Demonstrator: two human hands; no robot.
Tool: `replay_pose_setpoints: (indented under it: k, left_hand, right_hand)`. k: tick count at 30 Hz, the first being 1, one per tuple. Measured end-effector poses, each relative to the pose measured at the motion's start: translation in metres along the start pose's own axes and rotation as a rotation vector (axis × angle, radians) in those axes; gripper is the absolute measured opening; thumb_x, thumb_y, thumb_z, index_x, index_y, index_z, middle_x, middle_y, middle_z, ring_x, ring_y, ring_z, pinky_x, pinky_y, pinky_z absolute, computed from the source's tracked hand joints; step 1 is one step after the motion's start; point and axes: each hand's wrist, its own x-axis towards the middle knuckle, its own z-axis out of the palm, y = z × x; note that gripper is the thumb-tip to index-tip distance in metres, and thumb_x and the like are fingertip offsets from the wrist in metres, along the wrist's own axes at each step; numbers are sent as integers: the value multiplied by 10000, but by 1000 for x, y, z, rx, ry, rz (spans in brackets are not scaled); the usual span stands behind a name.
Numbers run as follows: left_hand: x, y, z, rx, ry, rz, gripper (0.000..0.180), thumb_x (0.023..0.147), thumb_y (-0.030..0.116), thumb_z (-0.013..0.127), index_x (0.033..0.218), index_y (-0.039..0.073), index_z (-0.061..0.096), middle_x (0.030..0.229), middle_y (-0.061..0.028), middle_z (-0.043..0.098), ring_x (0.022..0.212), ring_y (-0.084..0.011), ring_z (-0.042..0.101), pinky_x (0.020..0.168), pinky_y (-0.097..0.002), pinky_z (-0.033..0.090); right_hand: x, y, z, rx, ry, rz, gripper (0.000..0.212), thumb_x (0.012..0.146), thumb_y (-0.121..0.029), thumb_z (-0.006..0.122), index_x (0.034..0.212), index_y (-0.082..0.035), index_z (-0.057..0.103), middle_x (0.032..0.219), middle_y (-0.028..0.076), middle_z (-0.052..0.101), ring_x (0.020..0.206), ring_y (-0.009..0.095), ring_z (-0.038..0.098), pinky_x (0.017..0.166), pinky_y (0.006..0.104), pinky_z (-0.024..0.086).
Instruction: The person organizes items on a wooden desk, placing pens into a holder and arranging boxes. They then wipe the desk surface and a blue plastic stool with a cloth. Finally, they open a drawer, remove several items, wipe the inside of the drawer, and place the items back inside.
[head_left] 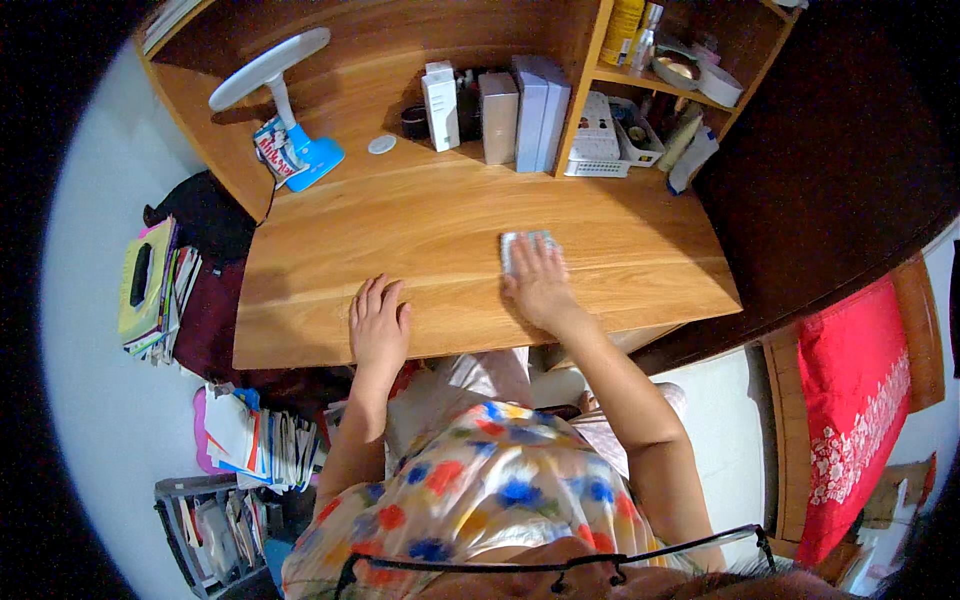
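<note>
My right hand (542,285) lies flat on a small pale cloth (507,252) with a grey-green pattern, pressing it to the wooden desktop (450,235). Its fingers are stretched out and cover most of the cloth, so only the left and far edges show. To the left, my left hand (378,325) rests palm down near the desk's front edge. Those fingers are slightly spread with nothing under them that I can see.
At the back left stands a blue-and-white desk lamp (315,155) beside a printed packet (278,152). A white disc (382,145), a white box (440,108) and tall grey boxes (540,115) line the back. Shelves (665,85) hold baskets and bottles at right.
</note>
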Motion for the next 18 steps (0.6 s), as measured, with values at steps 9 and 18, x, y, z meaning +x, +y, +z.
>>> replay_pose_setpoints:
  k: [9, 18]
  left_hand:
    - [1, -7, 4, -117, 92, 44, 383, 870, 50, 525, 1253, 68, 538, 1310, -126, 512, 1249, -331, 448, 1061, -429, 353]
    - [0, 23, -13, -350, 28, 54, 363, 868, -17, 522, 1225, 45, 543, 1327, -137, 491, 1258, -335, 436, 1064, -414, 351]
  right_hand:
    - [-24, -111, 6, 180, -15, -603, 610, 972, -366, 408, 1473, -38, 290, 1560, 146, 219, 1455, 337, 140, 1180, 492, 84]
    - [-87, 2, -1, 66, 76, -262, 572, 984, -339, 400, 1466, -46, 309, 1551, 133, 251, 1429, 338, 222, 1170, 482, 154]
